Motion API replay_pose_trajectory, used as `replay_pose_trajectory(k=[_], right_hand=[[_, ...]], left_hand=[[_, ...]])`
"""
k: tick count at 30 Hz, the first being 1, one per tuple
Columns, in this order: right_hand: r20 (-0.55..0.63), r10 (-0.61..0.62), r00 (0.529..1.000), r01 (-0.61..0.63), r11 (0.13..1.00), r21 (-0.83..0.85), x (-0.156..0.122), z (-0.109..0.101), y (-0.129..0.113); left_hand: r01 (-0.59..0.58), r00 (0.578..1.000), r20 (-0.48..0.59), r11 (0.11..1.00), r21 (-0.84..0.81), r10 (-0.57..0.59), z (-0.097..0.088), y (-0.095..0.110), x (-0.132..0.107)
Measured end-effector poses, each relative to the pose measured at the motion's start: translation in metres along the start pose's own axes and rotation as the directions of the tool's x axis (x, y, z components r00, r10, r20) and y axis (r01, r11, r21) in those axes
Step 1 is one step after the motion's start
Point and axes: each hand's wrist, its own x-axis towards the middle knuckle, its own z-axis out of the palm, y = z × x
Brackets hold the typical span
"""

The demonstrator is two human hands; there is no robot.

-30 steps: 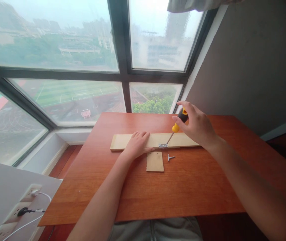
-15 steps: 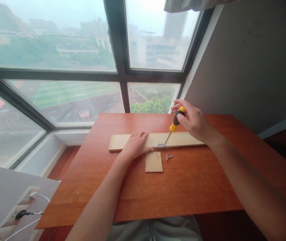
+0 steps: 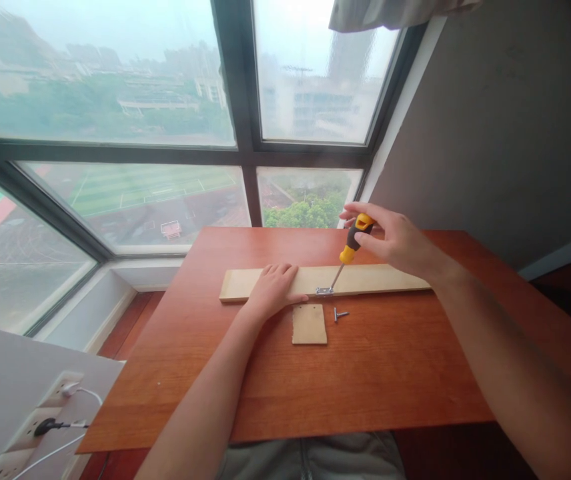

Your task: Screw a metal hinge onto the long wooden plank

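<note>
A long pale wooden board [image 3: 365, 279] lies across the table. My left hand [image 3: 274, 288] holds it down near its left end, fingers over the far edge and thumb along the near edge. My right hand [image 3: 399, 237] has its fingers around the handle of a yellow-and-black screwdriver [image 3: 354, 241], which leans up to the right. Its tip meets the right side of a small metal hinge [image 3: 324, 291] at the board's near edge. In front of the hinge lies a small square wooden piece [image 3: 309, 325] with two holes near its far edge. Beside it rest two loose screws [image 3: 340, 314].
The reddish-brown table [image 3: 365, 380] reaches to my lap. Behind it stand large windows with dark frames [image 3: 249, 193]. A grey wall [image 3: 505, 133] rises on the right. Plugged cords hang from wall sockets [image 3: 45, 427] at lower left.
My right hand has turned slightly around the screwdriver's handle, its fingers shifting a little. The view has moved slightly. Board, hinge, square piece and screws keep their places on the table.
</note>
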Motion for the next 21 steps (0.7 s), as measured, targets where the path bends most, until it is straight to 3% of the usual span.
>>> replay_pose_trajectory(k=[6,8,13,16,18,21], right_hand=[[-0.164,-0.003,0.987,-0.064,0.913,-0.404,0.001,0.005,0.004],[-0.152,0.028,0.988,-0.081,0.933,-0.351,0.001,0.007,0.004],[0.023,0.021,1.000,-0.020,1.000,-0.021,0.000,0.002,0.002],[-0.055,-0.001,0.999,-0.012,0.971,-0.239,-0.001,0.004,0.000],[-0.152,-0.004,0.988,-0.065,0.890,-0.450,-0.001,0.007,-0.002],[-0.188,0.018,0.982,-0.113,0.854,-0.507,-0.002,0.011,-0.006]], left_hand=[[-0.005,1.000,-0.008,1.000,-0.012,0.005,0.000,0.000,0.000],[-0.006,1.000,-0.012,1.000,-0.014,0.006,0.001,0.000,0.000],[-0.008,1.000,-0.011,1.000,-0.012,0.008,0.002,-0.001,0.000],[-0.009,1.000,-0.015,1.000,-0.008,0.009,0.003,-0.002,-0.001],[-0.011,1.000,-0.020,1.000,-0.008,0.011,0.003,-0.002,-0.001],[-0.007,1.000,-0.020,1.000,-0.012,0.007,0.003,-0.001,-0.001]])
